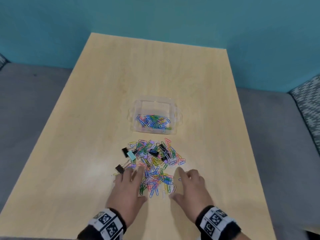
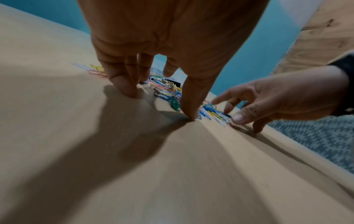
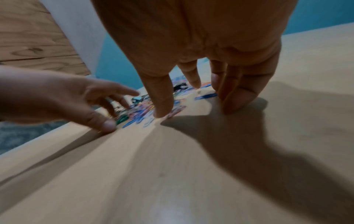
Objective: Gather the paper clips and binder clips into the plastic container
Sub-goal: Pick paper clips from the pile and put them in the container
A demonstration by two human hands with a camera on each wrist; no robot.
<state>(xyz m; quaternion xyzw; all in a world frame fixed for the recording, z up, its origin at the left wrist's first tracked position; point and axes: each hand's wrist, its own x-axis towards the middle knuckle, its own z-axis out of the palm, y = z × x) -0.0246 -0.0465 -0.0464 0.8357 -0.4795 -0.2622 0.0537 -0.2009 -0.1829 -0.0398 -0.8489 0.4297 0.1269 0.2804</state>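
Note:
A heap of coloured paper clips [image 1: 155, 163] with several black and pastel binder clips [image 1: 125, 152] lies on the wooden table [image 1: 103, 101]. Behind it stands a clear plastic container [image 1: 171, 110] with paper clips in its bottom. My left hand [image 1: 129, 184] rests on the heap's left side, fingers spread, fingertips on the table [image 2: 132, 92]. My right hand [image 1: 188, 184] lies at the heap's right side, index finger stretched forward, thumb at the near clips [image 3: 162, 112]. Neither hand holds anything. The clips [image 2: 172, 97] sit between both hands.
The table's far edge meets a teal wall [image 1: 155, 18]. Grey upholstered seating [image 1: 26, 101] flanks the table on both sides, with a patterned cushion [image 1: 308, 110] at the right. A loose black binder clip [image 1: 119, 168] lies by my left fingers.

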